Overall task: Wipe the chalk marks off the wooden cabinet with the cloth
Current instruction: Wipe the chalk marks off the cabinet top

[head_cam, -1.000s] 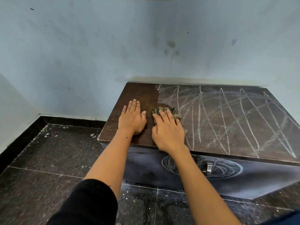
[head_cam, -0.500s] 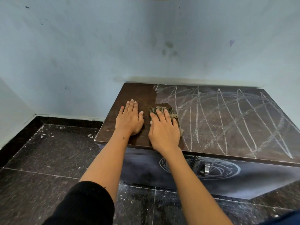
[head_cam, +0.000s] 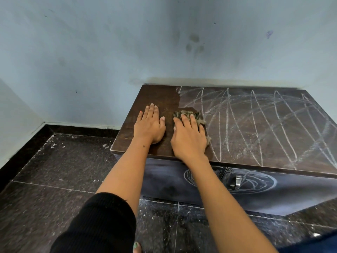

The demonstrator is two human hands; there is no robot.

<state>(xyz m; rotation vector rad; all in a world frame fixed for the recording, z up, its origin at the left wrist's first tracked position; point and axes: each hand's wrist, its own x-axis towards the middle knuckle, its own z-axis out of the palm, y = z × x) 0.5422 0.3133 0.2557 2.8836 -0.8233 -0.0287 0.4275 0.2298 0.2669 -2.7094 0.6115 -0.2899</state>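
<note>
A low dark wooden cabinet [head_cam: 156, 95] stands against the blue wall. White chalk marks [head_cam: 259, 125] loop over the middle and right of its top; the left strip is bare brown wood. My right hand [head_cam: 188, 137] presses flat, fingers straight, on a crumpled brownish cloth [head_cam: 189, 115] at the border between the bare strip and the chalk. The cloth pokes out beyond my fingertips and at the right of my palm. My left hand [head_cam: 148, 125] rests flat on the bare wood, just left of the cloth.
The cabinet front [head_cam: 291, 194] has chalk ovals and a metal handle [head_cam: 238, 181]. Dark speckled floor tiles [head_cam: 63, 170] with white crumbs lie to the left and below. The wall corner is at the far left. My toe [head_cam: 135, 246] shows at the bottom.
My right hand has slid the cloth a little away from me, toward the wall. The left hand has stayed flat in its place.
</note>
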